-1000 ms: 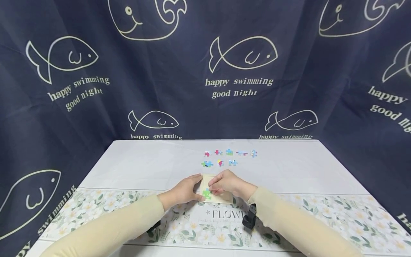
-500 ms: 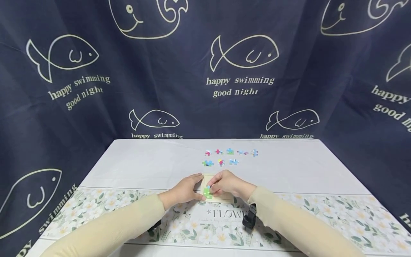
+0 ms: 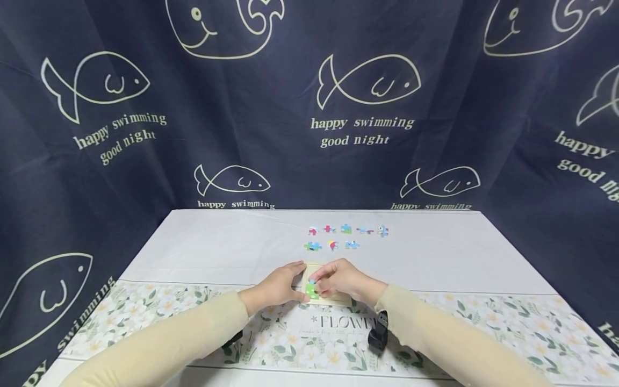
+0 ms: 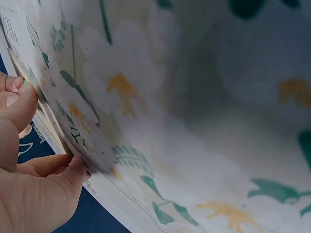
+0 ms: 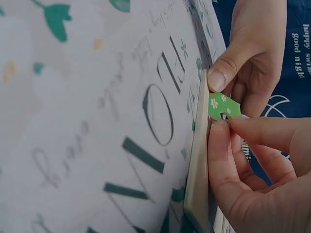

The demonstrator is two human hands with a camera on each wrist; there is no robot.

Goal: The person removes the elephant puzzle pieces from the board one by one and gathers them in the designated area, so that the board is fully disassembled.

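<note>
A pale wooden puzzle tray (image 3: 339,301) lies on the table in front of the person. My left hand (image 3: 278,286) grips its left side, with the thumb at the near corner and the fingers farther back. My right hand (image 3: 345,278) is over the tray, and thumb and index fingertips pinch a puzzle piece that they mostly cover. Green puzzle pieces (image 3: 310,293) with small flowers sit in the tray's near left corner. In the right wrist view, a green flowered piece (image 5: 224,103) shows between the left thumb and the right fingertips.
Several loose puzzle pieces lie in two rows beyond the tray, including a blue and green piece (image 3: 312,246) and a red and yellow piece (image 3: 332,245). The table (image 3: 232,242) has a floral cloth band (image 3: 193,301) and ends at a dark blue fish-print curtain (image 3: 285,134).
My right fingertips have shifted slightly, and the piece under them has come against the green flowered area at the tray's left. The left hand keeps its place.
</note>
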